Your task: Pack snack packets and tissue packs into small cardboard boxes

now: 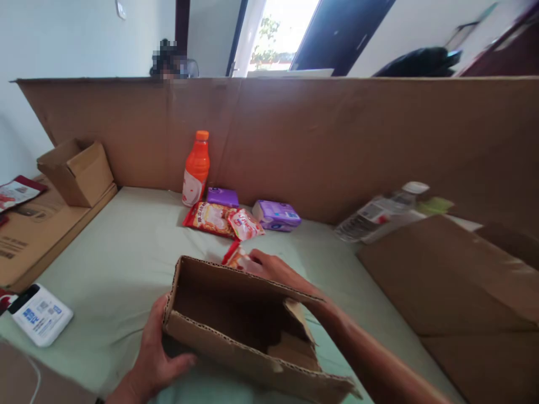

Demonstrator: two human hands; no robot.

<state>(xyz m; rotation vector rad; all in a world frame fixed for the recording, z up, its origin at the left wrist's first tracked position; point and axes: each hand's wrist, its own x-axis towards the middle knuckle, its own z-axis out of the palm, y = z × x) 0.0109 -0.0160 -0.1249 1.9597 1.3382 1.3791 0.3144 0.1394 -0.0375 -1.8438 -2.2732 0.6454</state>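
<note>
An open cardboard box [236, 331] lies tilted on the pale green surface in front of me. My left hand [154, 359] grips its near left corner, thumb under the front flap. Behind the box's far wall, my right hand [278, 270] has its fingers closed on a small red and white snack packet [234, 257], of which only the top shows. Farther back lie two red snack packets [210, 219] [245, 223], two purple packs [222, 197] [277, 215] and an upright orange bottle [196, 169].
A tall cardboard wall [337, 140] closes the back. A small open box [78, 171] sits on flat cardboard at the left. A white device [40, 314] lies near left. Flat cardboard sheets [455, 280] and a lying plastic bottle [383, 213] occupy the right.
</note>
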